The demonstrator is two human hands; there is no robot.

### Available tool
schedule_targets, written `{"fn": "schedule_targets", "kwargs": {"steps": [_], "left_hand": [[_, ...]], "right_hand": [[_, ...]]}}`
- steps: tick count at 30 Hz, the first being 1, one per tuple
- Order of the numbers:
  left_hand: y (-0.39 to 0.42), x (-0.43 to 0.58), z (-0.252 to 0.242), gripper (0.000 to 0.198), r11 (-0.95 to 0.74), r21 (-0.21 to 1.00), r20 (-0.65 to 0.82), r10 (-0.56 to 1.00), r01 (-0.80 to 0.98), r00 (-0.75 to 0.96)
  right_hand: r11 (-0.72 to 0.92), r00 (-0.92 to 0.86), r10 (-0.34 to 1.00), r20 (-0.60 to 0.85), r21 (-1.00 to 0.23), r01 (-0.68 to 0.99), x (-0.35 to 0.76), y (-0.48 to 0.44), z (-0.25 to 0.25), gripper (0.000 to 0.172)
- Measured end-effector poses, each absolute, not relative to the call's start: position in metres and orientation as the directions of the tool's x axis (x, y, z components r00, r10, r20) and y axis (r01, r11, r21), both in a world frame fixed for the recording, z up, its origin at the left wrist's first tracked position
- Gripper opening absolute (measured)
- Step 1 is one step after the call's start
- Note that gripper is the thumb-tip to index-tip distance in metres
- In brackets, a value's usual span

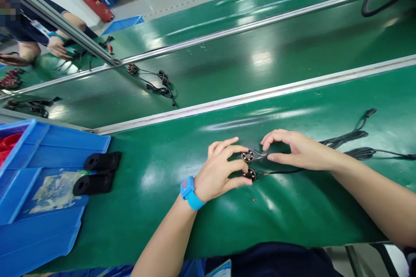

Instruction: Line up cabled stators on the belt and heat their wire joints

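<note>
Two small round copper coil rings lie on the green bench surface (292,212). My left hand (221,171), with a blue wristband, pinches both: fingers on the upper ring (247,156) and thumb by the lower ring (249,175). My right hand (297,150) pinches the wires beside the upper ring, fingers curled. Black cables (344,140) run from the rings to the right, bundled in coils.
A blue plastic tray (35,207) sits at the left with two black foam rolls (97,173) on its edge. A green conveyor belt (260,65) behind carries another coil with cable (156,82). Another person's hand (57,46) works at the far left.
</note>
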State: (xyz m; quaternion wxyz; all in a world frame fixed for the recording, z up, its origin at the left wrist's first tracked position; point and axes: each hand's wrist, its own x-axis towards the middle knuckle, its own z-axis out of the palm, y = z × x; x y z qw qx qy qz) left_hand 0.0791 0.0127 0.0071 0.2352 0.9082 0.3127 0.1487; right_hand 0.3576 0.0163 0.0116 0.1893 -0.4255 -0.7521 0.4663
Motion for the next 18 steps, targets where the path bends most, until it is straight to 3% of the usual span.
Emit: {"fn": "schedule_targets", "kwargs": {"steps": [5, 9, 18], "left_hand": [[0.006, 0.076, 0.014, 0.020, -0.746, 0.441, 0.051, 0.576, 0.500, 0.816], [0.009, 0.078, 0.005, 0.011, -0.743, 0.442, 0.044, 0.577, 0.502, 0.815], [0.016, 0.075, 0.005, 0.019, -0.690, 0.502, 0.137, 0.658, 0.521, 0.740]], "right_hand": [[0.400, -0.696, 0.703, -0.149, -0.726, 0.559, 0.364, 0.008, 0.015, 0.029], [0.483, -0.715, 0.691, -0.108, -0.666, 0.568, 0.362, 0.009, 0.004, 0.014], [0.416, -0.672, 0.731, -0.118, -0.704, 0.576, 0.366, 0.018, 0.009, 0.024]]}}
